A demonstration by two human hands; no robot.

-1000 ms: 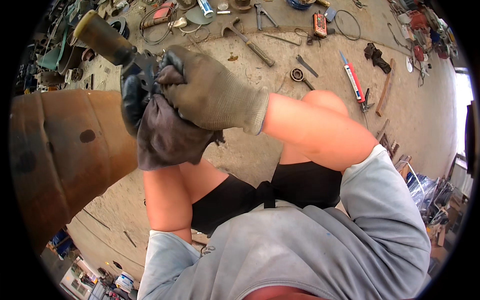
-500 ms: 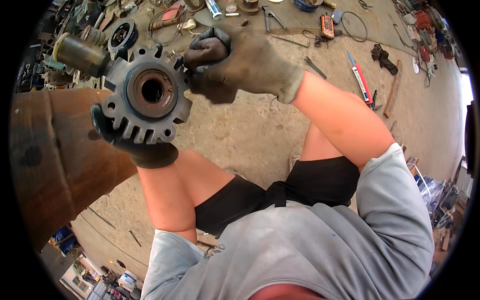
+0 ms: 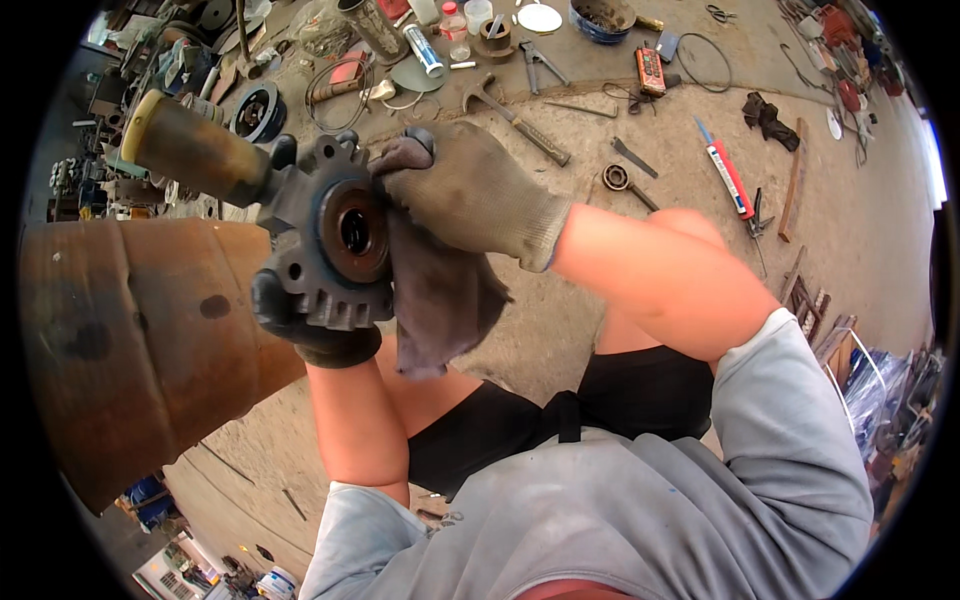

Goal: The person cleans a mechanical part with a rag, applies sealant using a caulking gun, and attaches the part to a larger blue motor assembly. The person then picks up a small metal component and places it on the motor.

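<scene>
My left hand (image 3: 335, 347), in a dark glove, grips a grey metal gear (image 3: 302, 215) from below, its thumb over the lower left teeth and a fingertip showing at the top. The gear has thick teeth, small holes near its rim and a rusty-brown hub with a dark central bore. A wide yellowish-brown cylinder (image 3: 205, 150) sticks out behind it to the upper left. My right hand (image 3: 480, 195), in a grey-brown glove, is closed round a dark rag (image 3: 445, 300) at the gear's right edge. The rag hangs down beside the hub.
A rusty drum (image 3: 160, 340) lies at the left, close to my left forearm. On the floor ahead are a hammer (image 3: 518, 122), a ring-ended tool (image 3: 617, 178), a red sealant gun (image 3: 728, 178), an orange remote control (image 3: 650, 72) and a blue pan (image 3: 602, 18).
The gear has moved right and slightly down, its face turned more to the right. My right hand has shifted down, and the rag, bunched before, now hangs open below it.
</scene>
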